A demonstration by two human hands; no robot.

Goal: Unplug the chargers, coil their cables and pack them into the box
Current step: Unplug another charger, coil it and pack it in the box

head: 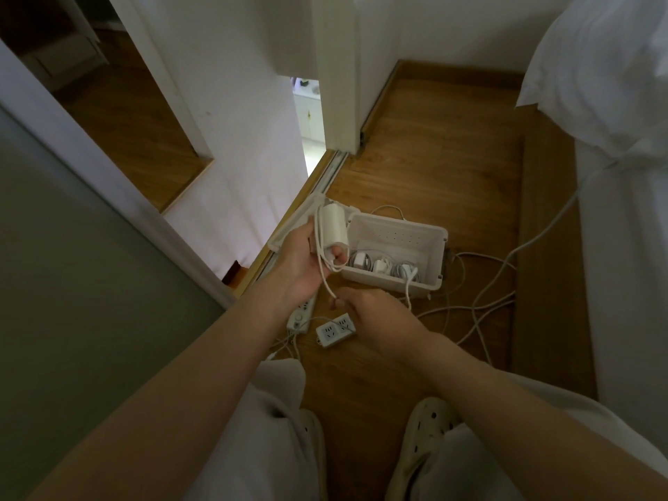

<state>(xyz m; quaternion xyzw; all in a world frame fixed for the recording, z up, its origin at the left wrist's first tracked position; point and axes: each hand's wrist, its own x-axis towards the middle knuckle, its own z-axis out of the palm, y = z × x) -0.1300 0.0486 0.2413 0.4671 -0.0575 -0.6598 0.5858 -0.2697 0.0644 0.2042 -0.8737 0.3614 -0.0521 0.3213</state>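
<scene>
My left hand [302, 263] grips a white charger block [335, 226] upright, with loops of its white cable [321, 260] wound beside it. That cable runs down to my right hand [372, 314], which pinches it just below the left hand. Behind the hands stands an open white plastic box [397, 237] on the wooden floor. Inside it lie three coiled chargers [383, 267]. One white cable hangs over the box's front wall.
Two white power strips [334, 330] lie on the floor under my hands. Loose white cables [480, 301] trail right towards the bed [621, 175]. The box lid [300, 222] lies left of the box by a sliding-door rail. My knees and slippers are below.
</scene>
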